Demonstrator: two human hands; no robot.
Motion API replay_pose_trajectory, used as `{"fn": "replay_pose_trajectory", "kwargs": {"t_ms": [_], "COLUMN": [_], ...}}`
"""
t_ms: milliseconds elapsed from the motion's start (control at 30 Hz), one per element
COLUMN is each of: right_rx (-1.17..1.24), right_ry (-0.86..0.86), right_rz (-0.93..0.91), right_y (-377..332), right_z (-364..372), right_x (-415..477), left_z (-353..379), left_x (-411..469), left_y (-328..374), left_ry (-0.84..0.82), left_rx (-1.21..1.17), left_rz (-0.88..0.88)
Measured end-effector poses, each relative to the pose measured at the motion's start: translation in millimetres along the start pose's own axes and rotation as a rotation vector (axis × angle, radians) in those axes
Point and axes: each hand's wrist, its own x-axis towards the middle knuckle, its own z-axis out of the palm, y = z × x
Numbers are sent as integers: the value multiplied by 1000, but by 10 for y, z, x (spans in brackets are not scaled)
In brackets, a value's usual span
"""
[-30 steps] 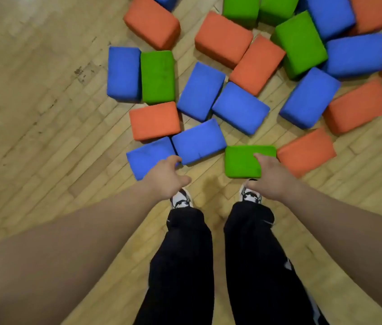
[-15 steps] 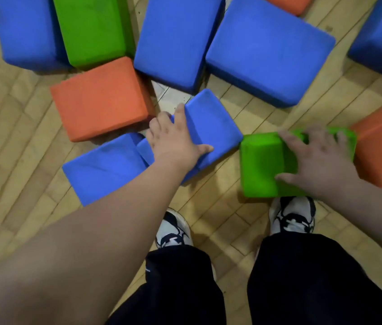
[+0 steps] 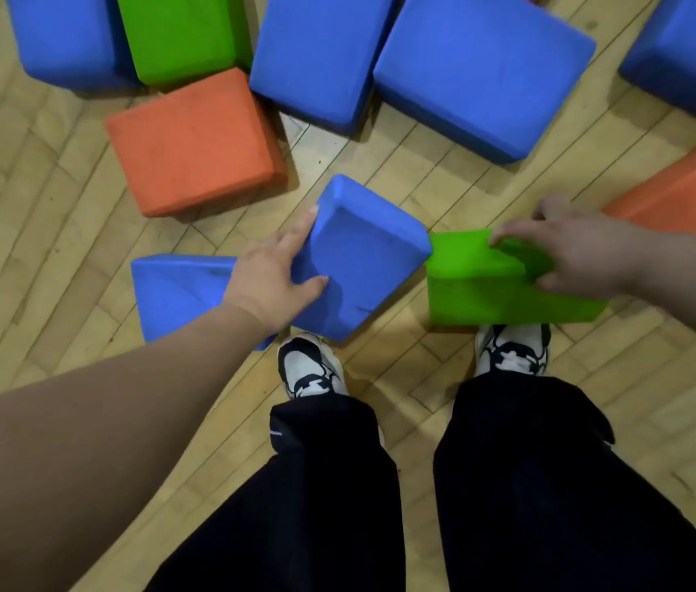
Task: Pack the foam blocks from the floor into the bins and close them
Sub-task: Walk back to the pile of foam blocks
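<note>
My left hand [image 3: 271, 277] grips a blue foam block [image 3: 363, 258] by its left end, thumb on the near face, and the block is tilted up off the wooden floor. My right hand [image 3: 573, 254] grips a green foam block [image 3: 483, 284] at its right end, fingers curled over the top edge, and that block is tilted too. The two blocks touch at one corner. A second blue block [image 3: 179, 292] lies flat on the floor under my left wrist. No bin is in view.
More blocks lie beyond: an orange one [image 3: 196, 143], two large blue ones [image 3: 316, 57] [image 3: 483, 74], a green one [image 3: 179, 36], blue ones at both top corners, an orange one [image 3: 688, 194] at the right. My shoes [image 3: 310, 369] [image 3: 513, 348] stand just below the held blocks.
Both hands have closed on their blocks and tilted them up off the floor toward me. The camera has dropped closer to the floor.
</note>
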Motion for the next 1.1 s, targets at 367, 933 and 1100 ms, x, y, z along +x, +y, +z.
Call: {"fn": "replay_pose_trajectory", "kwargs": {"t_ms": [367, 933, 1100], "right_rx": [-75, 416, 486], "right_ry": [78, 304, 417], "right_rz": [-34, 450, 514], "right_y": [-69, -1405, -1499], "right_z": [173, 116, -376], "right_x": [-46, -2889, -4540], "left_z": [81, -1431, -2522], "left_x": [-270, -2278, -3180], "left_y": [-123, 1939, 2867], "left_ry": [33, -12, -34], "left_rx": [-35, 90, 211], "left_rz": [81, -33, 142]}}
